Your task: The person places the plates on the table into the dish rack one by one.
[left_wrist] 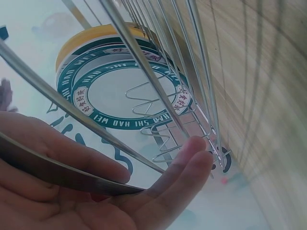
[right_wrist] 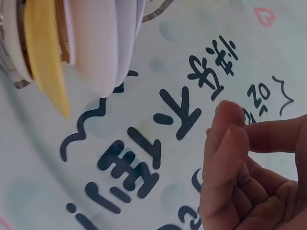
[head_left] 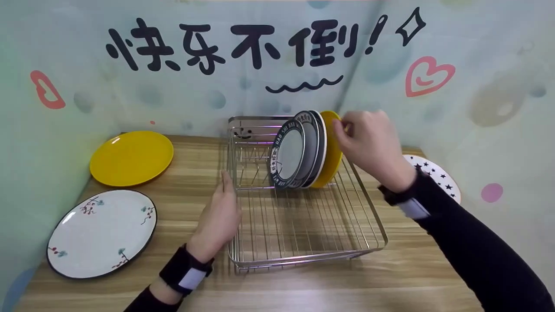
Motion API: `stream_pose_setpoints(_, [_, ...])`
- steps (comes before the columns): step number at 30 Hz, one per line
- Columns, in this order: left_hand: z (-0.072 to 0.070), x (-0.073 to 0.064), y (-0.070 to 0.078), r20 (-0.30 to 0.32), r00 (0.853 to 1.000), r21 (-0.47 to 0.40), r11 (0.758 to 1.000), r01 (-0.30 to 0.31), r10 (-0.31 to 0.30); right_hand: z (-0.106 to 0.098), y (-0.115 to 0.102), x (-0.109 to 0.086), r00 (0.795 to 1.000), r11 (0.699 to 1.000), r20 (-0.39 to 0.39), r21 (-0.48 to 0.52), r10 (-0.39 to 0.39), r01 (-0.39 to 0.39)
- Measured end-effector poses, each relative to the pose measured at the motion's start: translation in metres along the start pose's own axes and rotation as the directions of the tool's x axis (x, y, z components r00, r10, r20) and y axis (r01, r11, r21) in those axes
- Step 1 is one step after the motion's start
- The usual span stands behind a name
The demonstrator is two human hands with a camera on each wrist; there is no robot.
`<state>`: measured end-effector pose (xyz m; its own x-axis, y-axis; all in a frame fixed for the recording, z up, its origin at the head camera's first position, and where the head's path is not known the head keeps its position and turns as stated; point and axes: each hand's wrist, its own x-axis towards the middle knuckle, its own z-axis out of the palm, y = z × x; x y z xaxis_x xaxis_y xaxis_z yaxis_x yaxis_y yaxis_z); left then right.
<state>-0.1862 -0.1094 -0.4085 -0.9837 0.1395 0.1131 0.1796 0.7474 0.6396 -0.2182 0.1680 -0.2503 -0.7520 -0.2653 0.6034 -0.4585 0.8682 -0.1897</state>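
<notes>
A wire dish rack (head_left: pixel 312 259) stands mid-table. My left hand (head_left: pixel 217 221) holds its left rim, the metal band (left_wrist: pixel 72 179) passing between thumb and fingers in the left wrist view. Several plates lean upright in the rack's rear right part: green-rimmed lettered plates, the front one (head_left: pixel 289 154) facing left, then a white-edged plate, and a yellow plate (head_left: pixel 333 167) on the far right. My right hand (head_left: pixel 373 141) is up by the yellow plate's top edge and overlaps it in the head view. In the right wrist view its fingers bend loosely around nothing, apart from the plates.
On the left of the table lie another yellow plate (head_left: pixel 132 158) and a white plate with floral sprigs (head_left: pixel 102 234). A star-patterned white plate (head_left: pixel 440 177) lies at right, partly behind my right forearm. A printed cloth (head_left: pixel 243 95) hangs behind the rack.
</notes>
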Motion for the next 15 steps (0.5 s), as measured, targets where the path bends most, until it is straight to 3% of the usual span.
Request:
stream_pose_setpoints(4, [0.001,0.001,0.000,0.003,1.000,-0.002,1.000,-0.017,0.017,-0.015,0.030,-0.026,0.998,0.996,-0.001,0.074,0.055,-0.055])
stream_pose_setpoints(6, [0.000,0.001,0.000,0.002,1.000,-0.002,1.000,-0.015,0.015,-0.021,0.047,-0.038,0.992,0.986,0.031,0.112,0.120,-0.123])
stream_pose_setpoints(8, [0.000,0.001,0.000,-0.001,1.000,0.003,1.000,-0.010,0.010,-0.026,0.065,-0.049,0.973,0.961,0.088,0.157,0.215,-0.227])
stream_pose_setpoints(10, [-0.001,0.000,0.000,0.001,1.000,0.002,1.000,-0.003,0.003,-0.029,0.083,-0.060,0.938,0.921,0.152,0.193,0.313,-0.339])
stream_pose_setpoints(15, [-0.001,0.001,0.000,0.013,1.000,-0.003,1.000,-0.003,0.003,-0.036,0.135,-0.091,0.821,0.799,0.274,0.216,0.501,-0.561])
